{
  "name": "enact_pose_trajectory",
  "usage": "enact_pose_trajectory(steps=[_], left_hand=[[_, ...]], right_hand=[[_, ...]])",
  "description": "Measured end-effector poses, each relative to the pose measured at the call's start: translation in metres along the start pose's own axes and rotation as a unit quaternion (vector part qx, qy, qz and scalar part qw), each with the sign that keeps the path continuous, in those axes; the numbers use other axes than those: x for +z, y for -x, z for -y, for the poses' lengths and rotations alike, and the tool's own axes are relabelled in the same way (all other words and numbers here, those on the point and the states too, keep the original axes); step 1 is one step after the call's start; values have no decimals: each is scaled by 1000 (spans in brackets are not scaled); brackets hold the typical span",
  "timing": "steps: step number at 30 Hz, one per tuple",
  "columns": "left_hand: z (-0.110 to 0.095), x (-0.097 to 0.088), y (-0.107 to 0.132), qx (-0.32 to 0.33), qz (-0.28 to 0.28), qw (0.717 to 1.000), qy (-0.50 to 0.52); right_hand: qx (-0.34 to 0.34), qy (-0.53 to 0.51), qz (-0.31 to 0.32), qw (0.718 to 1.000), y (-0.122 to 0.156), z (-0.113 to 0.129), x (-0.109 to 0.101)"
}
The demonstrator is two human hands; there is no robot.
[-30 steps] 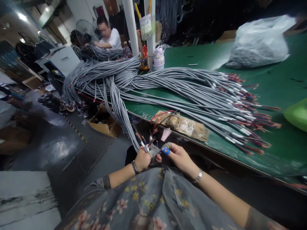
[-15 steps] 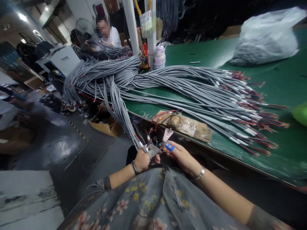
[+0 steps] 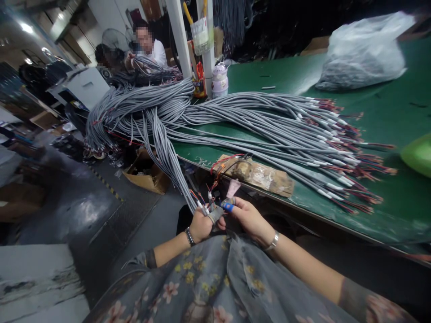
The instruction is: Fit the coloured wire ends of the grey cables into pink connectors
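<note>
My left hand (image 3: pixel 202 225) is closed around the ends of a bundle of grey cables (image 3: pixel 177 177) that hangs down off the bench. Grey wrapping covers its thumb. Thin coloured wires (image 3: pixel 198 197) stick out of the cable ends above the fist. Close beside it, my right hand (image 3: pixel 247 216) pinches at the wire ends, with blue tape round one fingertip. Exactly which wire lies between its fingertips is too small to make out. Behind the fingers, at the bench edge, a pale pink tag-like piece (image 3: pixel 233 187) shows.
On the green bench (image 3: pixel 387 215) lies a large spread of grey cables (image 3: pixel 269 130) with stripped ends. A taped cardboard piece (image 3: pixel 259 175) sits at the front edge. A plastic bag (image 3: pixel 363 54) and lilac bottle (image 3: pixel 220 80) stand behind. A co-worker (image 3: pixel 153 51) handles cables at the back.
My right hand has moved slightly left, closer to my left hand and the wire ends. The left hand keeps its hold on the cables. The co-worker's hand has risen.
</note>
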State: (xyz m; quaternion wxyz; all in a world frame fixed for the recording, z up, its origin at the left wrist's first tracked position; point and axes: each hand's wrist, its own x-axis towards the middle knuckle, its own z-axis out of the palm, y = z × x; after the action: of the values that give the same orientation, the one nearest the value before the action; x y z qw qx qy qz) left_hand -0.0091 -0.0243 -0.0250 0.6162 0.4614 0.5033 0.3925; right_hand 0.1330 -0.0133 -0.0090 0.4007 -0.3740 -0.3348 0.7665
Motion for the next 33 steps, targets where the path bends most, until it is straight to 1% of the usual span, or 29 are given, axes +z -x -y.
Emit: enact_pose_trajectory(steps=[2, 4, 5, 7, 9, 10, 14, 17, 21, 25, 29, 33], left_hand=[[3, 1, -1, 4, -13, 1000, 3], [5, 2, -1, 0, -31, 999, 13], [5, 2, -1, -4, -37, 999, 20], [6, 3, -2, -10, -43, 999, 31], [7, 3, -2, -13, -38, 999, 36], [8, 3, -2, -12, -35, 999, 35], [8, 2, -3, -12, -33, 999, 25], [6, 2, -3, -17, -36, 999, 18], [0, 3, -1, -19, -35, 998, 39], [-6, 4, -1, -34, -16, 998, 49], [-5, 3, -2, -36, -6, 998, 43], [2, 2, -2, -23, -22, 999, 41]], right_hand=[[-16, 14, -46, 999, 0, -2, -3], [-27, 13, -73, 997, 0, -2, -8], [-26, 6, -73, 997, 1, -2, -10], [-6, -12, -52, 999, 3, -1, -13], [14, -15, -36, 999, 5, 0, -13], [16, -11, -38, 999, 5, 0, -13], [0, 19, -67, 998, 3, 2, -10], [-11, 27, -72, 997, 2, 3, -9], [-9, 15, -49, 999, 2, 2, -9], [-7, -3, -27, 1000, 0, -2, -10], [-23, -4, -42, 999, -2, -4, -8], [-30, -4, -72, 997, -2, -4, -8]])
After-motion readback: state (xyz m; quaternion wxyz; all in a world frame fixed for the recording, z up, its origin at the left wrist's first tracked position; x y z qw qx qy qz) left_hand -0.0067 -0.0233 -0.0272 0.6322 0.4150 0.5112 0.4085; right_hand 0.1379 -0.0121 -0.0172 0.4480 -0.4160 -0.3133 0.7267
